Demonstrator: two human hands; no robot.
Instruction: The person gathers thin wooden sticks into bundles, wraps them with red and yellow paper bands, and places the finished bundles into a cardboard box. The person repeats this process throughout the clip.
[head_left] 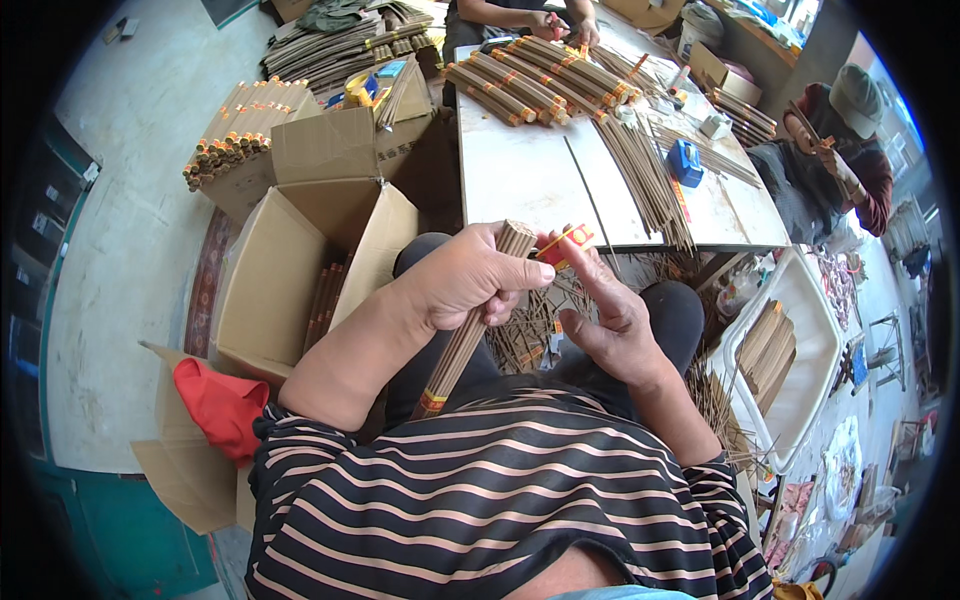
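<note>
Black, pale-striped cloth shirt (480, 460) nearest. Left hand (465, 272) wrapped round a slanted bundle of thin brown sticks (460, 354), hiding its middle. Right hand (612, 318) loose, thumb apart; red-and-yellow paper label (577, 238) at its fingertips, contact unclear.

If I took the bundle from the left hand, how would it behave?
The stick bundle would probably feel stiff, its sticks running straight. Its top might splay, since its visible band sits near the lower end. Thin single sticks might snap.
</note>
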